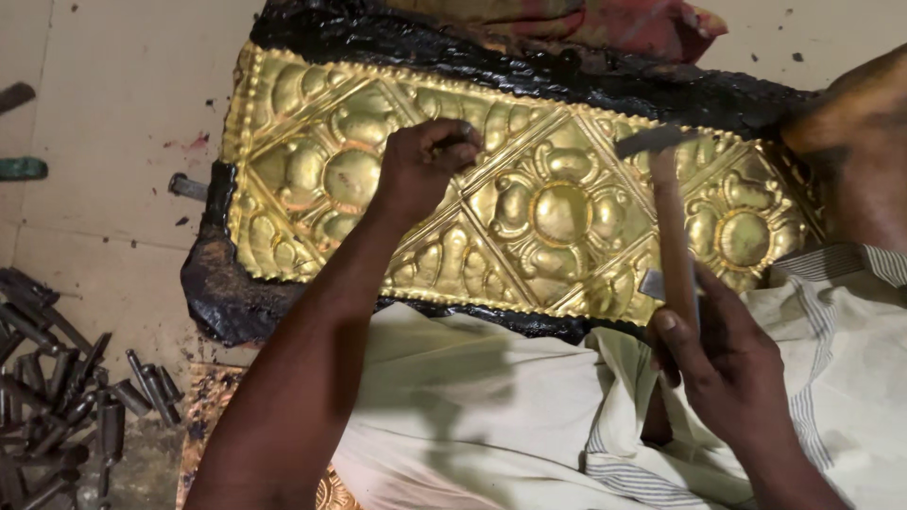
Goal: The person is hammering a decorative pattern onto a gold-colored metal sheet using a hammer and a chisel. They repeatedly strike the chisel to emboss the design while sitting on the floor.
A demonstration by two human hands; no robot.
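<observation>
Two tools are in our hands: the left hand (pixel 420 165) pinches a small punch (pixel 465 142), mostly hidden in the fingers, tip down on the embossed brass sheet (pixel 557 217). The right hand (pixel 723 364) grips a hammer (pixel 673 227), raised, its head to the right of the punch. We judge a crooked blow could slide the punch and scar the relief, or hit the fingers. The sheet lies directly under the left hand, bedded in black pitch (pixel 227 293).
</observation>
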